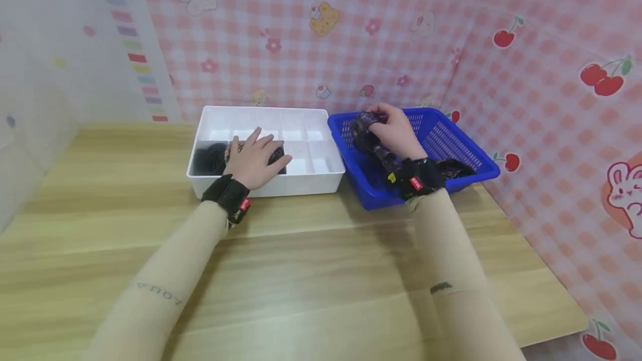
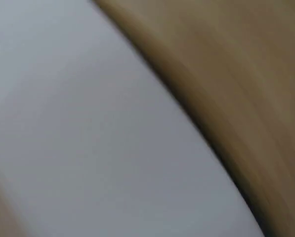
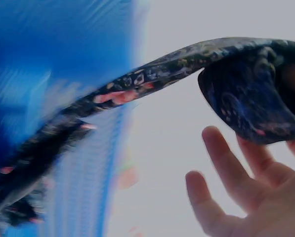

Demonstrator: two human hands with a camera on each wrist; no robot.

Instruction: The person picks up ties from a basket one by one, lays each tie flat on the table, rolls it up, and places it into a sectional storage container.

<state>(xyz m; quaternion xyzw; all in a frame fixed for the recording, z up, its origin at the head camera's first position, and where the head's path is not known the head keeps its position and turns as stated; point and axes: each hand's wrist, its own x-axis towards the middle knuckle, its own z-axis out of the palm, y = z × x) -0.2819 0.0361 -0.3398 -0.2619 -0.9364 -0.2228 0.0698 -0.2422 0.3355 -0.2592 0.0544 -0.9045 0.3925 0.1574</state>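
A dark patterned strip was gripped by the right hand over the blue basket, its length trailing below the fingers. Dark rolled pieces in the white divided box were partly covered by the left hand, its fingers spread, well apart from the strip.

The left hand partly hides the white box
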